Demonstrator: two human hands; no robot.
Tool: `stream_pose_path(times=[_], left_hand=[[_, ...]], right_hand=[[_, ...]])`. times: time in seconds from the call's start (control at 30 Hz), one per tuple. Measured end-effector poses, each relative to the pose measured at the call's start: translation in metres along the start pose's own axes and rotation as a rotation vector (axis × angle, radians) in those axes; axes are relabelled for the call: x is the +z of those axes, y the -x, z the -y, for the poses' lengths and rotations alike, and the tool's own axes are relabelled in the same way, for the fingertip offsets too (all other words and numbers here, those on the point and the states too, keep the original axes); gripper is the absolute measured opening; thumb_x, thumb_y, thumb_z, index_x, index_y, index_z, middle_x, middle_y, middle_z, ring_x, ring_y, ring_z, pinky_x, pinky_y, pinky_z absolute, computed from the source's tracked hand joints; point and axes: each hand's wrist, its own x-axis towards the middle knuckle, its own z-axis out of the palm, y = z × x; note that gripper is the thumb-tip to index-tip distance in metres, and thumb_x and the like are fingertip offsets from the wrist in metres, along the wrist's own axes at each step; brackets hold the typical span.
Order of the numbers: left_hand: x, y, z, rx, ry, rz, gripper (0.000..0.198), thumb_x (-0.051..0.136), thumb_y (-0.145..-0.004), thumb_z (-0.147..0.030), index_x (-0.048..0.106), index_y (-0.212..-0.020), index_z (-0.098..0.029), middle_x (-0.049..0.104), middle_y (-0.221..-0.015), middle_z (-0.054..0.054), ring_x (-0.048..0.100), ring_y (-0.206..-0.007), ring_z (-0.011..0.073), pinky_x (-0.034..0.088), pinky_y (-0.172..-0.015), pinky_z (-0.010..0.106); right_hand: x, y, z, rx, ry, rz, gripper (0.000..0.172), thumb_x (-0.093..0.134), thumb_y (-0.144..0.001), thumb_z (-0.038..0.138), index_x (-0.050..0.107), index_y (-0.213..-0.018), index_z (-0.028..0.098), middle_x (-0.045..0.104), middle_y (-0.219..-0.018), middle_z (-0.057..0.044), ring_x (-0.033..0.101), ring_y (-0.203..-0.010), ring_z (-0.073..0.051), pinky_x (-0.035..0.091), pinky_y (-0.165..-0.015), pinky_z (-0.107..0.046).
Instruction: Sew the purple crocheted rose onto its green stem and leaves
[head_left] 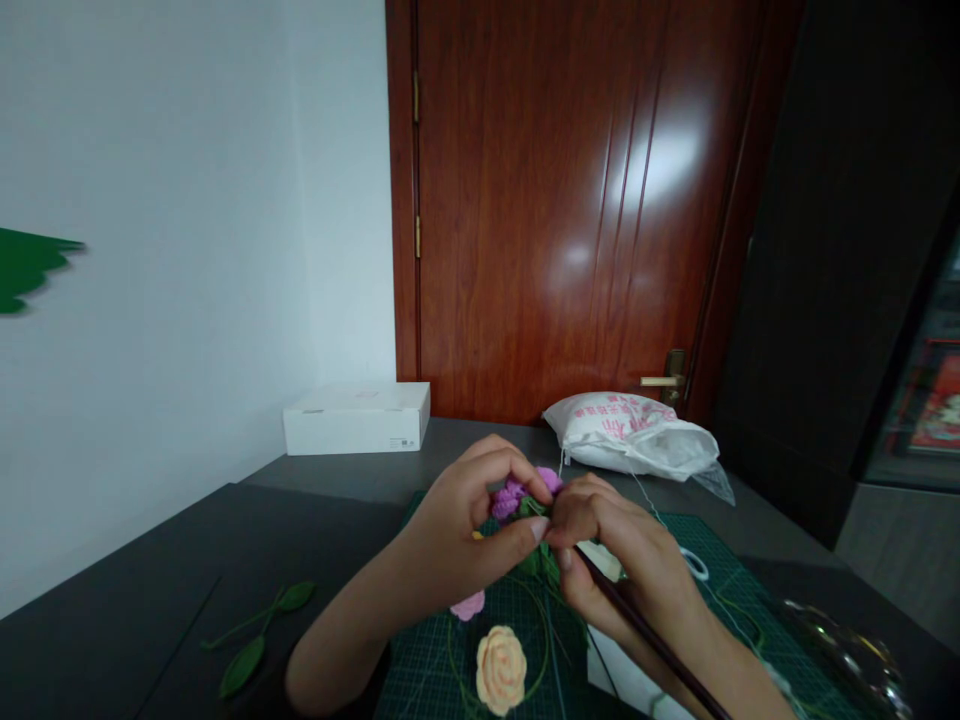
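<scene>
From where I stand, facing the door, take the meeting of the two hands as the clock's centre. There, the left hand (466,520) pinches the knobbly purple flower (507,502) with green at its base, between thumb and forefinger. The right hand (634,545) is closed around a slender dark-brown rod (637,618), its shaft slanting out between four and five o'clock. The fingertips nearly meet; whether they touch, I cannot tell.

For this close work, I would judge a firm but gentle pinch at the green base best, so the petals are not squashed. The rod should move in small, turning strokes, its tip angled away from the left thumb. It would help to hold the loose green strands (541,562) below clear of the rod, where they could snag.

The rod's working tip is hidden behind the fingers, and its far end is cut off by the lower edge. The left hand covers part of the flower, and a pink petalled piece (468,606) at half past seven is partly hidden by the forearm. The white loop (695,565) between three and four o'clock may be a scissors handle. The glossy, clear-looking object (847,650) at four is too dim to identify.
</scene>
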Motion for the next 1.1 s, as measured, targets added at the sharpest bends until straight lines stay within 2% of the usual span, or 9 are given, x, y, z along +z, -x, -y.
stream_pose_path(times=[0.2,0.4,0.63,0.9,0.97,1.03,1.1], left_hand=[[0.003,-0.005,0.006,-0.078,0.036,-0.081,0.007,0.070,-0.076,-0.019,0.064,-0.077,-0.016,0.057,-0.087,0.005,0.056,-0.083,0.0199,0.047,-0.075,0.034],[0.013,-0.003,0.002,-0.225,0.117,-0.204,0.012,0.058,-0.088,-0.028,0.055,-0.082,-0.018,0.057,-0.081,0.002,0.055,-0.073,0.0167,0.045,-0.065,0.030],[0.019,-0.003,0.004,-0.206,0.039,-0.318,0.016,0.055,-0.092,-0.032,0.052,-0.083,-0.019,0.059,-0.081,0.002,0.058,-0.075,0.0173,0.048,-0.068,0.030],[0.025,-0.003,0.014,-0.153,-0.172,-0.314,0.012,0.052,-0.094,-0.027,0.052,-0.085,-0.019,0.058,-0.083,0.003,0.057,-0.080,0.0193,0.047,-0.071,0.032],[0.025,-0.003,0.017,-0.141,-0.222,-0.307,0.011,0.051,-0.094,-0.026,0.051,-0.085,-0.019,0.058,-0.083,0.003,0.057,-0.080,0.0194,0.045,-0.070,0.032],[0.023,-0.004,0.021,-0.139,-0.227,-0.307,0.011,0.051,-0.093,-0.025,0.051,-0.084,-0.019,0.057,-0.081,0.003,0.056,-0.078,0.0189,0.045,-0.068,0.031],[0.020,-0.006,0.026,-0.158,-0.183,-0.300,0.012,0.052,-0.092,-0.025,0.051,-0.082,-0.019,0.056,-0.077,0.001,0.055,-0.074,0.0177,0.044,-0.065,0.030]], right_hand=[[0.001,0.001,-0.001,0.005,-0.003,-0.008,0.029,0.051,-0.079,-0.003,0.052,-0.093,0.023,0.057,-0.082,0.001,0.057,-0.078,-0.015,0.047,-0.072,-0.030],[0.003,0.001,0.000,0.003,0.038,-0.055,0.027,0.051,-0.079,-0.002,0.052,-0.092,0.023,0.058,-0.080,0.001,0.057,-0.076,-0.016,0.047,-0.072,-0.033],[0.006,0.001,0.004,0.025,0.168,-0.083,0.027,0.050,-0.080,-0.001,0.051,-0.091,0.024,0.060,-0.080,0.000,0.060,-0.076,-0.017,0.050,-0.075,-0.034],[0.008,0.006,0.006,0.086,0.174,-0.156,0.016,0.055,-0.093,0.008,0.058,-0.101,0.022,0.064,-0.082,0.000,0.062,-0.076,-0.015,0.049,-0.071,-0.030],[0.004,0.005,0.003,0.031,0.170,-0.105,0.014,0.057,-0.095,0.012,0.059,-0.105,0.022,0.067,-0.086,-0.001,0.062,-0.080,-0.017,0.049,-0.076,-0.033],[-0.002,0.003,0.001,-0.040,0.202,0.021,0.013,0.056,-0.096,0.015,0.060,-0.106,0.023,0.067,-0.091,-0.003,0.061,-0.085,-0.020,0.047,-0.080,-0.038],[-0.007,0.000,0.002,-0.041,0.251,0.171,0.012,0.053,-0.098,0.017,0.062,-0.102,0.024,0.066,-0.093,-0.004,0.059,-0.088,-0.022,0.046,-0.081,-0.040]])
